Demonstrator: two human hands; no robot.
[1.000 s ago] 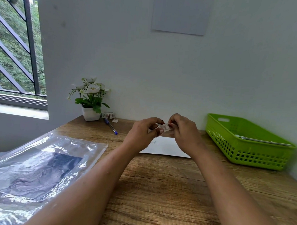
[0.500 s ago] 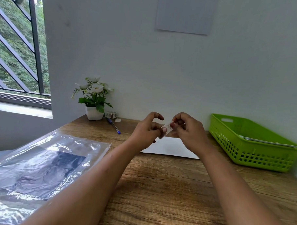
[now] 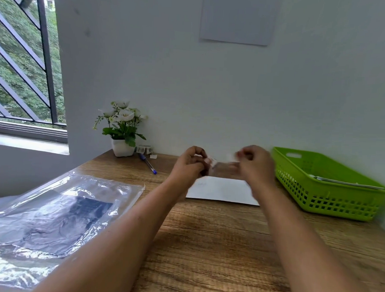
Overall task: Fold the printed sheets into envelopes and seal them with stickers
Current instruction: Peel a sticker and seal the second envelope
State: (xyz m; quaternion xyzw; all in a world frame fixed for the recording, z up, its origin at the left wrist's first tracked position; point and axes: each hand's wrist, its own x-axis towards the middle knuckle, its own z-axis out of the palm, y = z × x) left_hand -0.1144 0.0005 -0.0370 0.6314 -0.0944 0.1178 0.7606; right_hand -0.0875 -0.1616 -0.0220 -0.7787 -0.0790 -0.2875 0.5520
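Found bare worktop (image 3: 216, 246) on the near side of both hands, open between the two forearms. Was hemmed in farther out: a green basket (image 3: 331, 187) just to the right of the right hand, a crinkled plastic bag (image 3: 58, 215) well to the left of the left hand and nearer, the wall (image 3: 168, 78) close beyond both. Saw, beyond and to the left of the left hand, a flower pot (image 3: 122, 147), a sticker roll (image 3: 144, 148) just beside it and a pen (image 3: 148, 164) lying on the wood.

Held the left hand (image 3: 191, 165) and the right hand (image 3: 255, 166) raised above the worktop, forearms stretched forward, with a gap between the two. Curled the left hand's fingers and pinched a small pale sticker strip (image 3: 212, 162) on the side facing the right hand. Curled the right hand too, though blurred; could not tell whether it pinched anything.

Had the white folded sheet (image 3: 220, 190) lying flat on the worktop below both hands, touching neither, its right end hidden behind the right wrist.
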